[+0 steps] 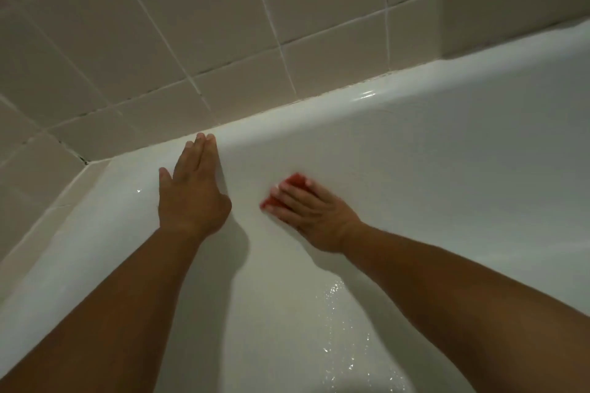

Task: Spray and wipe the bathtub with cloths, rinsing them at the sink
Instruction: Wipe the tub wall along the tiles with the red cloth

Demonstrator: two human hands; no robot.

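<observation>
- Red cloth (292, 183): small wad on the bathtub (447, 153) far inner wall, long axis diagonal, near-left to far-right.
- Right hand (314, 217): straight fingers press it flat.
- Left hand (191, 198): released, palm on the wall, fingertips pointing far at the rim.

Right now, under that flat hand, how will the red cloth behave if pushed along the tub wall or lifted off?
Likely floppy: the red cloth lies flattened under the right hand, so it should droop when lifted. It probably slides easily, since the bathtub wall is glossy and droplets glisten lower down. Small, so probably light.
</observation>
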